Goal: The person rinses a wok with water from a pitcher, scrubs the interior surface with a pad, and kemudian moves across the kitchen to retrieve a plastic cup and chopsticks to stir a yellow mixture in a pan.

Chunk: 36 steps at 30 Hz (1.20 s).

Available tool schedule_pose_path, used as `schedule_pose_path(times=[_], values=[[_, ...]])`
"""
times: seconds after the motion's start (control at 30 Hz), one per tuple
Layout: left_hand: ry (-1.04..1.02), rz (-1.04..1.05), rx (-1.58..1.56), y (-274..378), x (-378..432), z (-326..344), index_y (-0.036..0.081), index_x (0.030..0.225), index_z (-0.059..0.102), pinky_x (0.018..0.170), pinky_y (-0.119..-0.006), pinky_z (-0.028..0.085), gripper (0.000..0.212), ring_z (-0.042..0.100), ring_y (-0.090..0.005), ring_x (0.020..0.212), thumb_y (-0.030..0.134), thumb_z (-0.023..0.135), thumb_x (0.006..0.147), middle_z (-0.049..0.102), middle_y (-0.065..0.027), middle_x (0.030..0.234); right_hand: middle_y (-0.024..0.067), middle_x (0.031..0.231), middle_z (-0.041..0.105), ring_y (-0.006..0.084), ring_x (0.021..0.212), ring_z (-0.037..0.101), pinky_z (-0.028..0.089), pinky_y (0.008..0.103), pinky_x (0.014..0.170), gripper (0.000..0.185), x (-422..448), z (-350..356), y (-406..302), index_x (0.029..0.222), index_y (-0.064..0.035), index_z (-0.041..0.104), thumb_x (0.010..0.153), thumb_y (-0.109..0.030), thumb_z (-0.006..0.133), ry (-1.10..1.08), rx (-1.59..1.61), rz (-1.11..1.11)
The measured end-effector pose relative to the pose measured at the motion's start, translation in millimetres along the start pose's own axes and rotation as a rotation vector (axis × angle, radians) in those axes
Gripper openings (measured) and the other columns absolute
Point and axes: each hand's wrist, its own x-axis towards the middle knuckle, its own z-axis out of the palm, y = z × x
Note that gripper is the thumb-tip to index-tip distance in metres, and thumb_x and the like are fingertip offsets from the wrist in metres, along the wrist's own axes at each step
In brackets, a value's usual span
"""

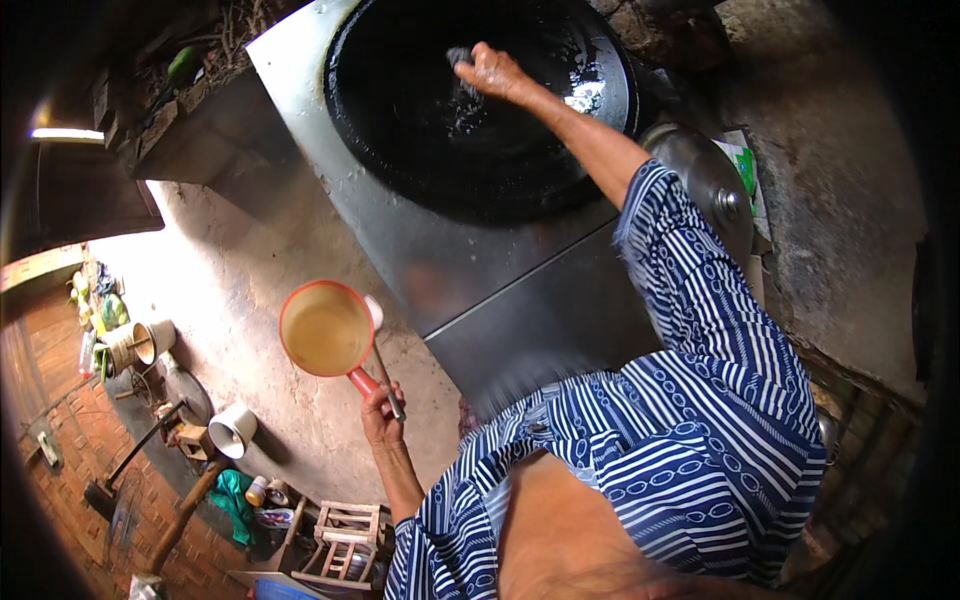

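A large black wok [480, 180] is set in a metal-topped stove [360, 202]. Over its upper middle, my right hand [491, 71] grips a grey scrubbing pad [459, 56]; wet patches shine on the wok's surface. On the other side, beyond the stove's edge, my left hand [383, 412] holds an orange-rimmed dipper [326, 330] by its red handle, with cloudy liquid inside. The same hand also holds a utensil [382, 367] with a metal handle and a white end beside the dipper.
Right of the wok leans a round metal lid [705, 187] with a knob. Firewood sticks [232, 30] lie at the upper left. Down on the left are a white bucket [233, 430], a green cloth [234, 502], a small wooden chair [346, 536] and a brick floor [75, 480].
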Motion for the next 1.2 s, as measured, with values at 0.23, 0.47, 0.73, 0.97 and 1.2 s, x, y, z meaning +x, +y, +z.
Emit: schedule_pose_path(times=[0.23,0.47,0.73,0.97,1.2], values=[[-0.051,0.342,0.201,38.5,-26.2,4.2,0.003,0.078,0.042,0.045,-0.024,0.047,0.018,0.054,-0.0192,0.052,0.0,0.054,0.066,0.054,-0.0127,0.067,0.0275,0.094,0.054,0.0417,0.092,0.052,0.043,0.043,0.076,0.053,-58.6,-21.7,-4.6,0.103,0.0017,0.045,0.077,-0.044,0.049,0.036,-0.099,0.081],[-0.201,0.469,0.152,61.6,-70.6,62.1,-0.001,0.086,0.046,0.05,-0.025,0.046,0.02,0.053,-0.0198,0.054,-0.003,0.053,0.068,0.055,-0.0144,0.071,0.0182,0.076,0.058,0.0344,0.076,0.057,0.044,0.0398,0.067,0.039,-192.6,-64.9,-11.3,0.099,-0.005,0.045,0.075,-0.034,0.056,-0.209,0.001,-0.205],[-0.477,0.509,0.232,30.0,-100.3,170.7,-0.002,0.1,0.046,0.051,-0.023,0.049,0.03,0.058,-0.0183,0.061,-0.002,0.053,0.071,0.057,-0.0142,0.076,0.0124,0.091,0.051,0.0308,0.087,0.053,0.044,0.0398,0.075,0.043,-290.7,-56.4,-22.9,0.105,-0.0092,0.048,0.072,-0.033,0.06,-0.159,-0.447,-0.288],[-0.752,0.369,0.269,-53.7,-76.3,265.1,0.001,0.094,0.045,0.054,-0.024,0.047,0.03,0.056,-0.0154,0.063,0.0,0.057,0.067,0.054,-0.0069,0.076,0.0041,0.073,0.058,0.0134,0.067,0.056,0.045,0.0272,0.063,0.033,-253.4,-37.9,-67.3,0.087,-0.0048,0.055,0.075,-0.035,0.061,-0.399,1.501,0.154],[-0.658,0.407,0.626,-59.3,-22.9,305.1,0.001,0.09,0.046,0.039,-0.026,0.041,0.028,0.051,-0.0149,0.046,0.005,0.061,0.066,0.053,-0.0073,0.065,0.007,0.071,0.057,0.0176,0.063,0.055,0.049,0.0334,0.058,0.013,-212.9,-37.0,-10.0,0.082,-0.0054,0.058,0.075,-0.017,0.057,-0.181,1.401,0.487]])
